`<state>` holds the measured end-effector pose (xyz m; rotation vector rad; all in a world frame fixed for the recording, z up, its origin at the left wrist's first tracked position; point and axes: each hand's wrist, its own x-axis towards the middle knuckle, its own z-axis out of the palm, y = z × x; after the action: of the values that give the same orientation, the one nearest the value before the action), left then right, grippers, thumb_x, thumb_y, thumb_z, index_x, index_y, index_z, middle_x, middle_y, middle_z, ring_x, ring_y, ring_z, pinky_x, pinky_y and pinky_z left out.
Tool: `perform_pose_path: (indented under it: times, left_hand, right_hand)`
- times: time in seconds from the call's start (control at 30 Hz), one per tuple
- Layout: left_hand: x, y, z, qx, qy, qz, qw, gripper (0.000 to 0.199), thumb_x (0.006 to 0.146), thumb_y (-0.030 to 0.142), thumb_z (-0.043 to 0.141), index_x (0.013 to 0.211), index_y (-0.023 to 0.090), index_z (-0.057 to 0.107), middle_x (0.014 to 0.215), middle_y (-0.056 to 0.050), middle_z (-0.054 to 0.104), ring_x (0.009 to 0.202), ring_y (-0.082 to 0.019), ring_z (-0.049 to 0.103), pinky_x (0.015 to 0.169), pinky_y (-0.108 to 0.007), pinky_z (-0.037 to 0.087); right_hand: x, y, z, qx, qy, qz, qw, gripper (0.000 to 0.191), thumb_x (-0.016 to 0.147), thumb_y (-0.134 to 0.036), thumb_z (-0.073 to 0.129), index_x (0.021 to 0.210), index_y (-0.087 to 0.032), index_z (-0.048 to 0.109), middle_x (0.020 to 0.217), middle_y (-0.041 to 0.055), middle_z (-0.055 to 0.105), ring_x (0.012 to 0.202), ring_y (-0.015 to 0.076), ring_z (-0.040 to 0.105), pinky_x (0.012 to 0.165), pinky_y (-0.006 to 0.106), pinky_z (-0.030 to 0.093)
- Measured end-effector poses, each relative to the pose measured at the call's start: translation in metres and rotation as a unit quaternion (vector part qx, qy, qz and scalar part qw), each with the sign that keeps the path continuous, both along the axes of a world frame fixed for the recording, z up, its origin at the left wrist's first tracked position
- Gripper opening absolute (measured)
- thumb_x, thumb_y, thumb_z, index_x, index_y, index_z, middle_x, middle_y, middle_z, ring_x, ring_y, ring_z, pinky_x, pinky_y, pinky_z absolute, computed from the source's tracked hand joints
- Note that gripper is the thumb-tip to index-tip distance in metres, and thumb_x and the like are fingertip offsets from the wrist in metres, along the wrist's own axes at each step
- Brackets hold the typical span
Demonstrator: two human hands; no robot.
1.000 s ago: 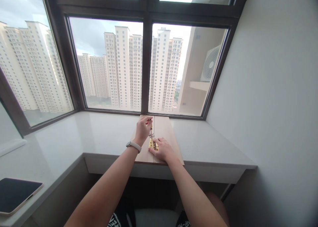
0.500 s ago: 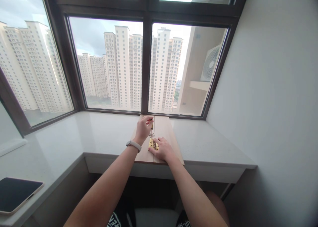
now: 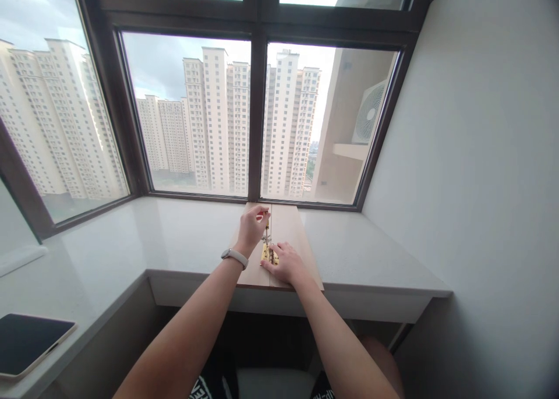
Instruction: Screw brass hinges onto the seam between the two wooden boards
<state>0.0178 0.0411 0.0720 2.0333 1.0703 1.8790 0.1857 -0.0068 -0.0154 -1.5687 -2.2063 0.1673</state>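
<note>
"So, where does the yellow piece lie?"

"On the wooden board, under and between the right hand's thumb and fingers. The thumb is at its near edge and the fingertips are farther up, so it's held there, though I can't tell how firmly."

"And the left hand?"

"Narrow: thumb and fingertips are pinched around the top of a slim tool. Its shaft points down towards the yellow piece, but whether the tip touches, I can't tell. Small metal bits lie near the shaft."

"Anything different from a second ago?"

"Only a little. The tool's top leaned slightly further left then, and now it looks closer to upright. The right hand and the yellow piece are in the same spot, on the same board."
</note>
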Motion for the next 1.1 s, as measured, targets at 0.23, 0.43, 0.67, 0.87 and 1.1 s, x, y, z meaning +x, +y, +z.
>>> perform_pose_path:
  times: [0.23,0.43,0.67,0.87,1.1]
  left_hand:
    - [-0.001,0.0003,0.0009,0.016,-0.011,0.011,1.0,0.008,0.093,0.026,0.069,0.095,0.021,0.074,0.098,-0.007,0.071,0.082,-0.018,0.071,0.073,-0.033,0.065]
    - [-0.0005,0.0028,-0.0007,0.004,-0.01,-0.001,1.0,0.013,0.093,0.025,0.068,0.104,0.022,0.075,0.1,-0.007,0.074,0.085,-0.019,0.072,0.077,-0.035,0.066]
    - [0.0002,-0.0004,-0.0005,0.009,-0.018,0.018,1.0,0.01,0.091,0.03,0.071,0.093,0.021,0.074,0.097,-0.007,0.072,0.081,-0.018,0.071,0.069,-0.033,0.065]
    - [-0.0002,0.0013,-0.0011,0.009,-0.008,0.003,1.0,0.014,0.095,0.026,0.065,0.104,0.022,0.075,0.101,-0.007,0.074,0.085,-0.019,0.072,0.077,-0.036,0.066]
    - [0.0005,-0.0032,0.0011,0.015,-0.009,0.012,1.0,0.013,0.093,0.034,0.07,0.093,0.022,0.075,0.099,-0.007,0.071,0.083,-0.018,0.07,0.07,-0.033,0.065]
  right_hand:
    - [-0.0005,0.0007,-0.0005,-0.009,0.0,-0.007,1.0,0.075,0.087,-0.072,0.057,0.15,-0.03,0.052,0.153,0.0108,0.05,0.148,0.034,0.033,0.121,0.046,0.023]
    - [0.0002,0.0015,-0.0028,0.004,0.001,-0.007,1.0,0.076,0.087,-0.075,0.056,0.148,-0.03,0.054,0.152,0.0107,0.051,0.147,0.0336,0.036,0.121,0.045,0.024]
    - [0.0001,0.0015,-0.0017,0.002,0.001,-0.006,1.0,0.074,0.087,-0.073,0.058,0.147,-0.03,0.055,0.152,0.011,0.051,0.147,0.0336,0.036,0.12,0.045,0.025]
    - [0.0,0.0002,-0.0004,0.008,0.001,-0.001,1.0,0.068,0.087,-0.067,0.061,0.144,-0.03,0.057,0.148,0.0105,0.054,0.144,0.0319,0.039,0.119,0.045,0.027]
    - [0.0,-0.0024,0.0015,0.012,0.003,0.0,1.0,0.065,0.088,-0.065,0.062,0.143,-0.03,0.058,0.146,0.0108,0.054,0.142,0.0316,0.041,0.118,0.044,0.028]
